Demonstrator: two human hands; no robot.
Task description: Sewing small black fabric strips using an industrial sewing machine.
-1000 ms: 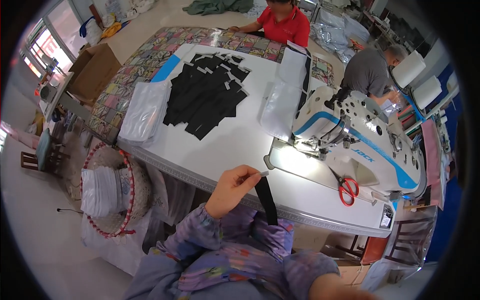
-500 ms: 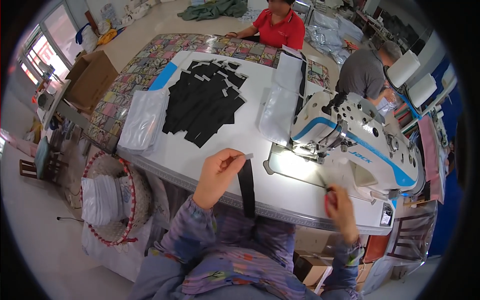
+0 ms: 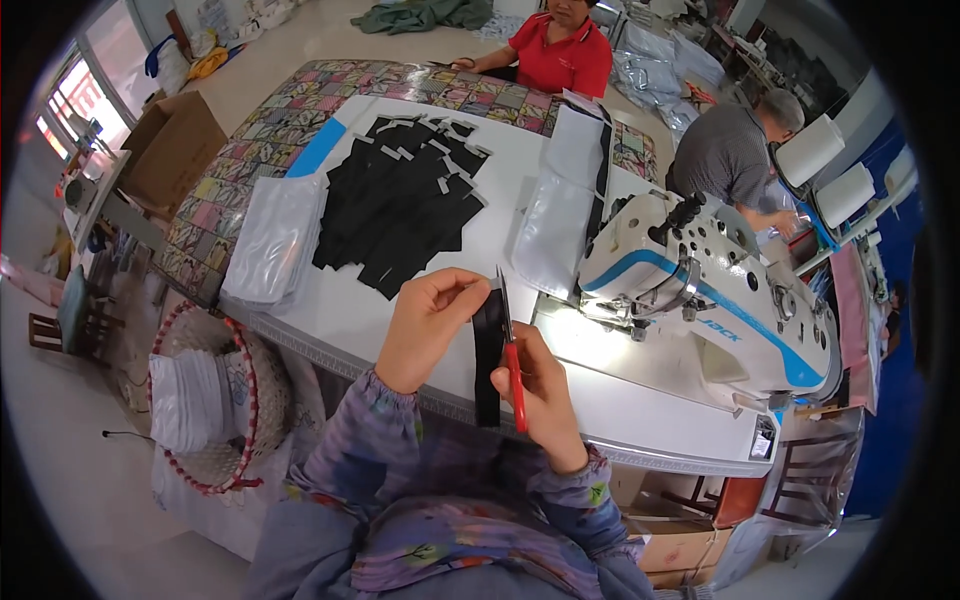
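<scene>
My left hand (image 3: pixel 428 325) pinches the top end of a black strip (image 3: pixel 488 370), which hangs down over the table's front edge. In my right hand (image 3: pixel 545 390) is a pair of scissors (image 3: pixel 514 370) with red handles, its blades pointing up right beside the strip's top end near my left fingertips. Whether the blades touch the strip, I cannot tell. Beyond my hands, a pile of black strips (image 3: pixel 395 210) with pale end tags covers part of the white tabletop (image 3: pixel 470 260). To its left lies a stack of clear plastic pouches (image 3: pixel 270 240).
A sewing machine (image 3: pixel 715 300) with its lamp lit stands at the right, and a clear plastic piece (image 3: pixel 550 220) lies beside it. A basket (image 3: pixel 250 390) holding white folded pieces is at lower left. One person (image 3: pixel 562 50) sits across the table; another (image 3: pixel 725 150) bends behind the machine.
My right hand has brought the scissors leftward from beside the sewing machine to the strip's top end. My left hand still pinches the strip, slightly further left in the picture.
</scene>
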